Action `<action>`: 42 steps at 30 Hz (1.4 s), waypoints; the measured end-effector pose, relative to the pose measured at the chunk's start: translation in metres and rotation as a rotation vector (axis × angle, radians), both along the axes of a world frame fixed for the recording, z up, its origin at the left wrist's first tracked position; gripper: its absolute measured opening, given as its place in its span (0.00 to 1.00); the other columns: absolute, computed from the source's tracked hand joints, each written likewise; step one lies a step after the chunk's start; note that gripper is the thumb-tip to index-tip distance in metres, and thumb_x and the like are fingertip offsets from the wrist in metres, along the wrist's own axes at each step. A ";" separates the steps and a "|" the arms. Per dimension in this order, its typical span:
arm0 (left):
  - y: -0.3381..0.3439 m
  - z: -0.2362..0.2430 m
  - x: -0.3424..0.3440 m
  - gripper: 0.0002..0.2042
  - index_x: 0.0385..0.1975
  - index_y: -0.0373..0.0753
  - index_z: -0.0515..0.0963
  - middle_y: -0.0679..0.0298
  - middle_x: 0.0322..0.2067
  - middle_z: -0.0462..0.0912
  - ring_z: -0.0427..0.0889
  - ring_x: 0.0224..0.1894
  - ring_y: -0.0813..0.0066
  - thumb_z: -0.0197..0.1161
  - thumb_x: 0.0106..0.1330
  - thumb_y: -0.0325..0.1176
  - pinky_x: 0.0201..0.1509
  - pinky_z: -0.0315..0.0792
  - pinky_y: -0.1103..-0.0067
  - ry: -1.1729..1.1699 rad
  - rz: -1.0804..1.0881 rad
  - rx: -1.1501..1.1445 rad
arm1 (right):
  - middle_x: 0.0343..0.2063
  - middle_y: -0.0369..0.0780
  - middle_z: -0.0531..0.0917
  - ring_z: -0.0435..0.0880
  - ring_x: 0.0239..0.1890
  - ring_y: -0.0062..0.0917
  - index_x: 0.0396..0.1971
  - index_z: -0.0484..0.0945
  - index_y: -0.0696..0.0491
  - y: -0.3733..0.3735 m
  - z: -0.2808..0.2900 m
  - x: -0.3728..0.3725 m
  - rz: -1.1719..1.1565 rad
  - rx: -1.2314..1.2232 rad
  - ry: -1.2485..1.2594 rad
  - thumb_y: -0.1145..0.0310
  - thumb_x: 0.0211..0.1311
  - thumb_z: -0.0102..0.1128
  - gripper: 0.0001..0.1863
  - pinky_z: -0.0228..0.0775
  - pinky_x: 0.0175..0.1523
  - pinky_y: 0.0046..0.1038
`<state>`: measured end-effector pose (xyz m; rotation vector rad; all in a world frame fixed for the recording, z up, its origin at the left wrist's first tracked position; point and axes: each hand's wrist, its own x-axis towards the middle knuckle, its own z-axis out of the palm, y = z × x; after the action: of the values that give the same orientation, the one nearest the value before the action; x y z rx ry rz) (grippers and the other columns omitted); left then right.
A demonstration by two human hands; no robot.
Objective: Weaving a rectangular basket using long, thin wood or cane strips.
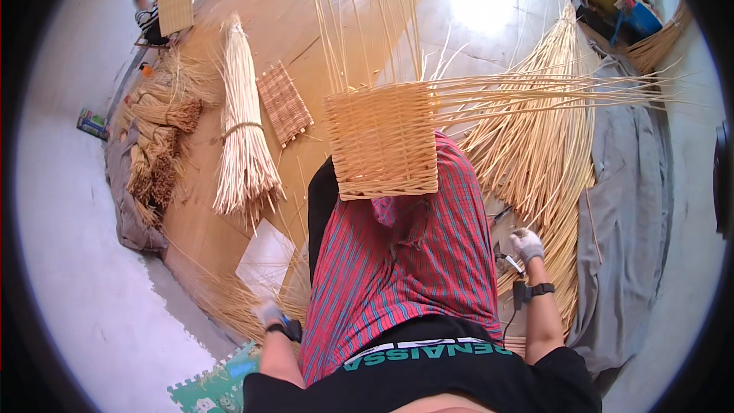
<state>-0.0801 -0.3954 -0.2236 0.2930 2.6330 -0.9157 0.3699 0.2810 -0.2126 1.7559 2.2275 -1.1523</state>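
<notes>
A partly woven wicker basket (382, 138) rests on my knees, its square woven side facing me. Long loose rods (535, 92) stick out from its far edge and right side. Neither of my hands touches it. My left hand (269, 312), in a pale glove, is low at my left side beside loose wicker rods (237, 298); motion smears its fingers. On my right, my gloved right hand (527, 245) has curled fingers at the edge of a big spread of wicker rods (527, 160). What it grips, if anything, is hidden. A small white-and-dark object (511, 263) lies just below it.
A tied rod bundle (241, 126), a woven panel (285, 103) and a white sheet (264, 258) lie left of my legs. Darker bundles (164, 138) line the left wall. Grey cloth (623, 214) lies right. Another person (145, 11) sits far left beside a woven piece (176, 10).
</notes>
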 end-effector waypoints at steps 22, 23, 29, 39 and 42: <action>0.544 0.275 -0.050 0.22 0.59 0.45 0.80 0.53 0.55 0.79 0.83 0.51 0.52 0.60 0.66 0.20 0.54 0.78 0.66 -0.146 -0.556 1.448 | 0.61 0.54 0.75 0.66 0.70 0.50 0.65 0.77 0.47 -0.037 0.219 -0.394 0.363 1.140 0.341 0.38 0.65 0.60 0.36 0.43 0.79 0.53; 0.545 0.264 -0.051 0.22 0.58 0.45 0.81 0.53 0.55 0.79 0.84 0.49 0.51 0.59 0.65 0.19 0.53 0.78 0.65 -0.158 -0.536 1.446 | 0.60 0.53 0.76 0.68 0.69 0.50 0.62 0.79 0.48 -0.037 0.216 -0.393 0.342 1.163 0.401 0.39 0.66 0.60 0.34 0.44 0.79 0.53; 0.531 0.256 -0.049 0.18 0.56 0.47 0.81 0.51 0.57 0.79 0.85 0.48 0.48 0.60 0.67 0.24 0.51 0.80 0.64 0.002 -0.638 1.528 | 0.60 0.52 0.76 0.68 0.69 0.49 0.62 0.77 0.50 -0.040 0.231 -0.395 0.369 1.085 0.378 0.43 0.67 0.61 0.32 0.46 0.78 0.53; 0.443 0.228 0.099 0.09 0.52 0.38 0.78 0.70 0.38 0.80 0.75 0.38 0.85 0.56 0.81 0.32 0.42 0.73 0.84 -0.753 0.519 2.309 | 0.62 0.43 0.77 0.78 0.60 0.24 0.72 0.66 0.57 -0.183 0.207 -0.257 0.192 -0.391 1.084 0.56 0.80 0.53 0.29 0.69 0.65 0.27; 0.439 0.225 0.110 0.08 0.50 0.38 0.77 0.67 0.39 0.81 0.78 0.39 0.84 0.59 0.79 0.34 0.43 0.75 0.82 -0.524 -0.083 2.080 | 0.51 0.43 0.84 0.83 0.49 0.21 0.67 0.73 0.56 -0.168 0.197 -0.237 0.124 -0.229 1.125 0.50 0.80 0.51 0.28 0.77 0.52 0.25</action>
<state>0.0299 0.0435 0.0011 0.8282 1.9113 1.8390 0.1327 0.1128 -0.0154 0.8923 2.3862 -2.6649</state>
